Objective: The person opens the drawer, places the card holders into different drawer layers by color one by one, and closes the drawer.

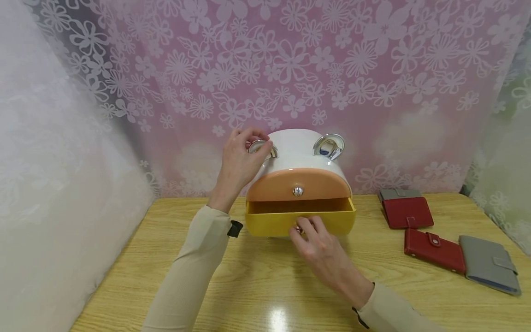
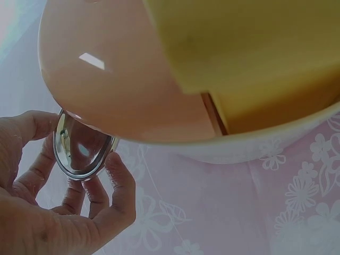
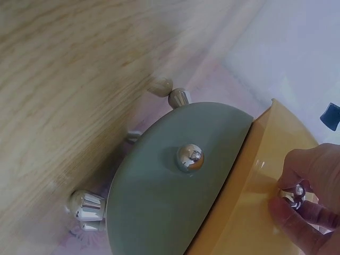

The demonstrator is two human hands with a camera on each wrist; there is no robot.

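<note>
A rounded white box (image 1: 295, 143) with shiny silver ears stands at the back of the table. Its yellow drawer (image 1: 265, 224) is pulled out below an orange drawer front (image 1: 282, 185) that has a silver knob (image 1: 297, 191). My left hand (image 1: 242, 159) grips the left silver ear (image 2: 79, 151), thumb and fingers around its rim. At the yellow drawer's front, my right hand (image 1: 325, 251) pinches its small silver knob (image 3: 292, 195). A green lower drawer front (image 3: 164, 186) with its own knob shows in the right wrist view, above short silver feet (image 3: 87, 206).
On the right of the wooden table (image 1: 249, 286) lie a red wallet (image 1: 408, 212) over a grey one (image 1: 400, 194), another red wallet (image 1: 435, 251) and a grey wallet (image 1: 489, 263). A pink flowered curtain (image 1: 290, 69) hangs close behind the box.
</note>
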